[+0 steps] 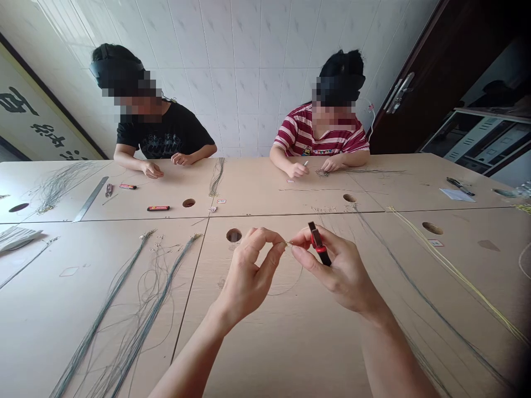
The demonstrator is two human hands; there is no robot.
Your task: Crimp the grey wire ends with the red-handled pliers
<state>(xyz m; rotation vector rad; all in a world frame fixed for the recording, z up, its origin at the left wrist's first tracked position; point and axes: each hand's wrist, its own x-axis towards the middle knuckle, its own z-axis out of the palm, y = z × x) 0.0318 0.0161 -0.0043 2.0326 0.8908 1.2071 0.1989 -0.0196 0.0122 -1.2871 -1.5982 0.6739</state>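
Left hand (251, 271) and right hand (342, 271) are meeting at a tiny piece (287, 244) above the table (257, 354)

The left hand is pinching narrowly: its thumb and index fingertips are closing on the tiny piece, while its other fingers are curling behind. The right hand is bringing thumb and index close together, with a slim gap showing between their tips, just beside the left hand's pinch; whether those tips are touching the piece is too small to tell. The right hand is also holding a red-and-black tool (319, 246), which is standing tilted between thumb and fingers. A thin strand (286, 292) is curving below the two hands; its join to the piece is not clear.

On the left, a bundle of grey-green strands (110, 301) is lying slantwise, and a second bundle (160, 301) is running beside it, with loose strands straying between them. On the right, dark strands (415, 279) and yellow strands (460, 276) are stretching from the middle of the table toward the near right.

At the far side, a person in a black shirt (166, 132) is sitting on the left, resting both forearms on the table near a metal ruler (91, 199). A person in a striped shirt (323, 132) is sitting on the right, holding a small pale item (306, 163).
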